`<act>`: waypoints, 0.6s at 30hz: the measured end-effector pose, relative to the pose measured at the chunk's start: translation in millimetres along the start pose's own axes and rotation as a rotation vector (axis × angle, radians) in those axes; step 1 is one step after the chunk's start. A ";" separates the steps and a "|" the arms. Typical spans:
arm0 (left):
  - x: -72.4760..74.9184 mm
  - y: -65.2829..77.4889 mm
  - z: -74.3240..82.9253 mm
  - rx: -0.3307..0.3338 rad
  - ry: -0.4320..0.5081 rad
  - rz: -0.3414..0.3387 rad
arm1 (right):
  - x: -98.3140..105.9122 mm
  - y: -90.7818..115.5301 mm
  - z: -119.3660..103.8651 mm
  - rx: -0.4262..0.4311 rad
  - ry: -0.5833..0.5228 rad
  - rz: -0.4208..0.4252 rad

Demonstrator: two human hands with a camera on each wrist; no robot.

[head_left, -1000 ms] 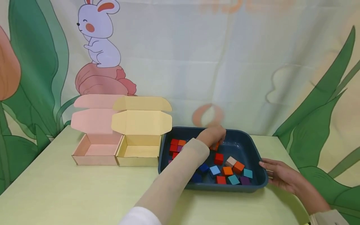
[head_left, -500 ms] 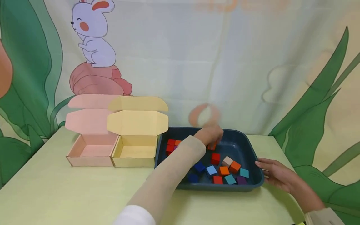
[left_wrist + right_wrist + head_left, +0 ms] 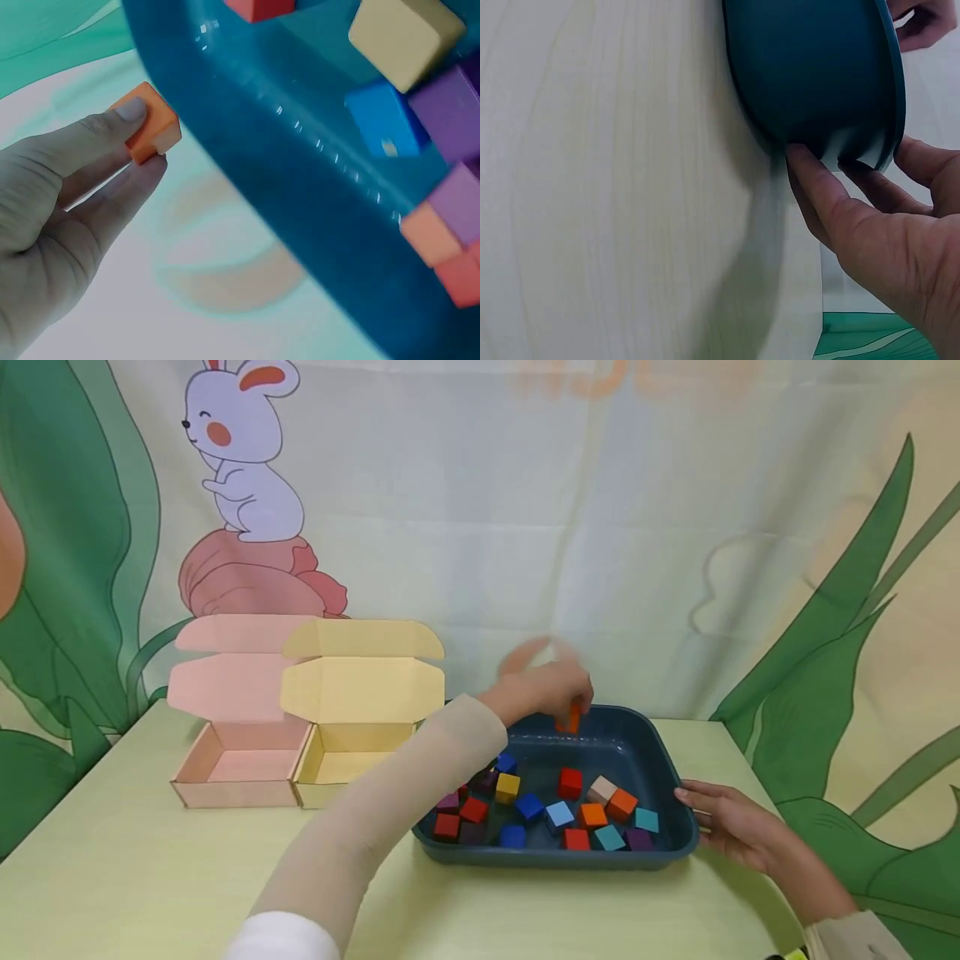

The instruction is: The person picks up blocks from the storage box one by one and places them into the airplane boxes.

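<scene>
My left hand [image 3: 551, 689] pinches an orange wooden block [image 3: 157, 127] between thumb and fingertips. In the head view, hand and block are up at the far rim of a dark blue tray [image 3: 630, 860], with the block apart from the others. At the tray's right end, my right hand [image 3: 738, 827] holds the rim, its thumb at the edge and its fingertips against the outer wall. Several coloured blocks lie in the tray, among them a yellow block [image 3: 507, 787], a red block [image 3: 570, 783] and a light blue block [image 3: 558, 817]. My left sleeve hides the tray's left back part.
Left of the tray stand a pink cardboard box [image 3: 236, 793] and a yellow cardboard box [image 3: 311, 795], side by side with their lids raised. A printed curtain [image 3: 420, 527] hangs behind the pale table [image 3: 150, 885].
My left hand has lifted the orange block from inside the tray to the far rim. The left forearm has swung left, uncovering more blocks. My right hand stays on the tray.
</scene>
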State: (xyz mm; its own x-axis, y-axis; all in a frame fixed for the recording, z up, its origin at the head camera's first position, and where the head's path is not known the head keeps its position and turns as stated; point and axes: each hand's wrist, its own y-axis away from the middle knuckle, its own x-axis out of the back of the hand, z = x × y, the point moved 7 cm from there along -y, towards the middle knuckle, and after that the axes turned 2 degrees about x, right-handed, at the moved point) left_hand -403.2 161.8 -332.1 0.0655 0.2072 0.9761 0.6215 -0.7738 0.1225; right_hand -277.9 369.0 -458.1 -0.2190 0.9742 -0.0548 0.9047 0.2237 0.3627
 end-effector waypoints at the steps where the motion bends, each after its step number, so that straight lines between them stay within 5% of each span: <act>1: 3.5 5.5 -3.5 0.006 -0.016 0.020 | -0.3 -0.4 0.1 0.001 0.001 -0.003; 6: 11.1 28.2 -16.1 -0.057 -0.029 0.086 | 2.5 -0.9 0.5 -0.010 0.000 0.008; 9: 8.7 43.9 -24.3 -0.094 0.050 0.077 | 2.2 -1.0 0.5 -0.008 0.016 0.006; 14: 0.4 81.6 -45.9 -0.053 0.301 0.015 | -1.1 -1.0 0.3 -0.003 0.013 0.007; 18: -3.7 109.4 -66.4 -0.024 0.320 -0.007 | -1.4 -0.8 0.1 0.006 0.021 0.002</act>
State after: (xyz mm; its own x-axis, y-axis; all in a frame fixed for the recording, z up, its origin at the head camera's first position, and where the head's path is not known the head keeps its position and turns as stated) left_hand -387.3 36.6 -310.4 -0.1897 0.0172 0.9817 0.6021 -0.7877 0.1301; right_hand -278.3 367.4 -458.4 -0.2251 0.9737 -0.0348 0.9072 0.2225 0.3572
